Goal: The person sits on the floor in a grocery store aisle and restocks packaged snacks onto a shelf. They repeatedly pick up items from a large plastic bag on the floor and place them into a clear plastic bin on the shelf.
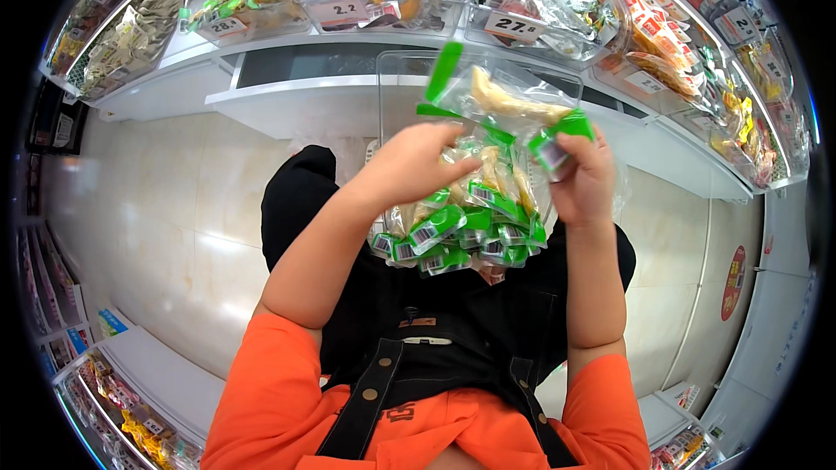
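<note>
While I hold: snack packets [470, 226] bunched in left hand [414, 165].
Right hand [582, 176]: clamped on one packet [509, 104] (raised).
Left: bin [396, 78] unfilled.

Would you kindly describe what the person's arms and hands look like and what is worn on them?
Both hands, left hand and right hand, are bare, with no gloves, rings or watch visible. The forearms are uncovered. Short orange sleeves cover the upper arms, under a black apron with round buttons on its straps.
</note>
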A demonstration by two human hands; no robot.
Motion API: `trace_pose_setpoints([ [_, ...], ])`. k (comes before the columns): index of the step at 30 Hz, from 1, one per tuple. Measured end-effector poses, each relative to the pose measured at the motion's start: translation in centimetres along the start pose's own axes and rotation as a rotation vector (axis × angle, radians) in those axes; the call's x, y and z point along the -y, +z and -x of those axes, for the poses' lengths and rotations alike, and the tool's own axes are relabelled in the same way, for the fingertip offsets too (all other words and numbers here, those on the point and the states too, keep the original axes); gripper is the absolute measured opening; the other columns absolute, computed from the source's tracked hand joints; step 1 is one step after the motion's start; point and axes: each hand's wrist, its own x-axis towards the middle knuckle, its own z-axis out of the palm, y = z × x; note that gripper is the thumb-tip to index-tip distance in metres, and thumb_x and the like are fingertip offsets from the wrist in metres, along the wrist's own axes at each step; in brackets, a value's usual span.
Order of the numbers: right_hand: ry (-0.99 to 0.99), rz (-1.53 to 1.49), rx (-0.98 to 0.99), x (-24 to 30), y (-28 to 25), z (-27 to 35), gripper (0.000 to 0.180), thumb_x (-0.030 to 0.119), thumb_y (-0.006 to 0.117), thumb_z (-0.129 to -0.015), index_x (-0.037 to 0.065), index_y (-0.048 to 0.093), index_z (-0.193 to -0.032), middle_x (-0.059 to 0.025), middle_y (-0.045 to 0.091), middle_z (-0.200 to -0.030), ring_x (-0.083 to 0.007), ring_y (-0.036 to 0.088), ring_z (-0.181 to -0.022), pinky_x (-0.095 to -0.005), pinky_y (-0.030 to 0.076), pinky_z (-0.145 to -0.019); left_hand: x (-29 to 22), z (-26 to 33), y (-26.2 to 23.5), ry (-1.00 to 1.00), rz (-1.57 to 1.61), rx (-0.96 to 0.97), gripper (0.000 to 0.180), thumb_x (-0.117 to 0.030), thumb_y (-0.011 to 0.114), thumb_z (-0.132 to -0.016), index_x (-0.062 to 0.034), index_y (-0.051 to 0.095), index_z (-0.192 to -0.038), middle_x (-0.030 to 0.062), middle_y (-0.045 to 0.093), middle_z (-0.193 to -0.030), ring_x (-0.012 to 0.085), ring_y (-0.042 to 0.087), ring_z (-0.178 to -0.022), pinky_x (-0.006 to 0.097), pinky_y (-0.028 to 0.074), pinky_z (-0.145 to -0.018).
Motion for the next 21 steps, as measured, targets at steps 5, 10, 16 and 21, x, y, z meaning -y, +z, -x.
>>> trace_pose_setpoints([
  [5, 0.144, 0.204, -0.055, 2.6, -0.6, 0.3, 0.022, -0.005, 0.053, -0.067, -0.001, 0.053, -0.089, -0.0049, 0.059, -0.078, -0.0112, 0.055, -0.062, -0.0234, 0.046, -0.058, 2.9, 0.0, 4.5, -0.142, -0.595, 0.314, 0.066, -0.047, 0.06, -0.073, -0.0007, 0.048, -0.117, 0.0314, 0.032, -0.127, 0.0442, 0.044, -0.108, 0.043, 0.038, -0.091],
  [10, 0.151, 0.506, -0.049, 3.5, -1.7, 0.8, 0.024, -0.001, 0.055, -0.068, 0.0, 0.053, -0.092, -0.0042, 0.058, -0.081, -0.0087, 0.054, -0.063, -0.0205, 0.044, -0.055, 2.0, -1.5, 4.4, -0.281, -0.419, 0.451, 0.064, -0.053, 0.053, -0.075, -0.0164, 0.043, -0.127, 0.0306, 0.016, -0.136, 0.0482, 0.034, -0.116, 0.045, 0.034, -0.095],
  [16, 0.451, 0.177, -0.07, -1.7, -0.7, 0.7, 0.02, 0.007, 0.047, -0.078, -0.005, 0.051, -0.094, -0.0139, 0.059, -0.088, -0.0202, 0.062, -0.077, -0.0276, 0.054, -0.066, 3.0, 0.7, 3.6, -0.207, -0.411, 0.314, 0.052, -0.044, 0.036, -0.083, -0.0086, 0.046, -0.12, 0.0264, 0.052, -0.109, 0.0405, 0.049, -0.1, 0.045, 0.039, -0.085],
  [21, 0.76, 0.31, 0.065, -4.1, 0.1, 1.1, 0.023, 0.01, 0.045, -0.08, -0.011, 0.051, -0.088, -0.02, 0.059, -0.081, -0.0258, 0.064, -0.069, -0.0265, 0.055, -0.054, 3.2, -0.7, 1.7, -0.234, -0.433, 0.472, 0.032, -0.019, 0.038, -0.079, 0.0012, 0.053, -0.099, 0.0244, 0.059, -0.086, 0.0352, 0.058, -0.082, 0.04, 0.044, -0.075],
])
